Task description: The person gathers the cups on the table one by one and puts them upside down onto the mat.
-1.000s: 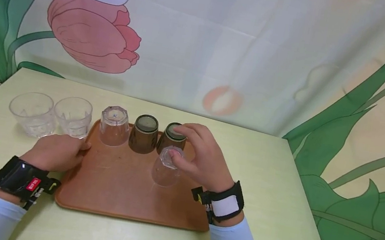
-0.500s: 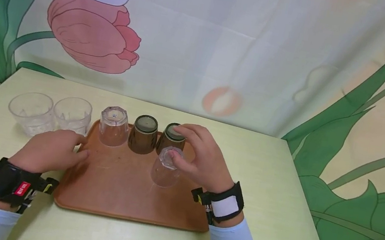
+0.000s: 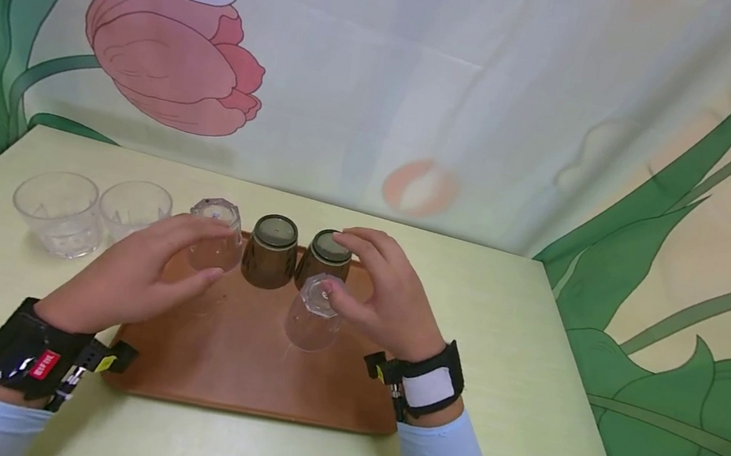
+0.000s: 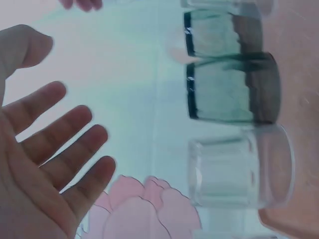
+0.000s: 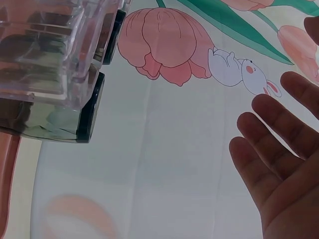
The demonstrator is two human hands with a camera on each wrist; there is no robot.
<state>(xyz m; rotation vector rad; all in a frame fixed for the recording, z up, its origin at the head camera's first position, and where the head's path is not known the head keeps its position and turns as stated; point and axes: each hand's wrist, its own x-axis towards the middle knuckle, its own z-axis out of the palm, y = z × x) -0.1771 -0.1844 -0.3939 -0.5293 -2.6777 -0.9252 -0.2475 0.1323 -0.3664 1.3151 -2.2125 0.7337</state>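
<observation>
My left hand [image 3: 131,275] hovers over the left side of the brown tray [image 3: 234,375], fingers spread beside an upside-down clear glass [image 3: 218,209]. The left wrist view shows that hand [image 4: 55,149] apart from the clear glass [image 4: 224,172], holding nothing. Above the tray's right part is my right hand [image 3: 390,296], nearest to another upturned clear glass [image 3: 310,327]. Its fingers [image 5: 271,119] stand relaxed and away from the glass in the right wrist view. Two upturned dark glasses, one [image 3: 269,261] in the middle and one [image 3: 328,250] partly hidden, stand behind.
Two clear glasses, one wider [image 3: 59,211] and one [image 3: 134,203] partly covered by my left hand, stand upright on the pale table [image 3: 502,361] left of the tray. A printed curtain [image 3: 331,79] hangs behind the table.
My left hand has let go of the tray's left edge and moved right and up towards the back-left clear glass. My right hand has barely moved.
</observation>
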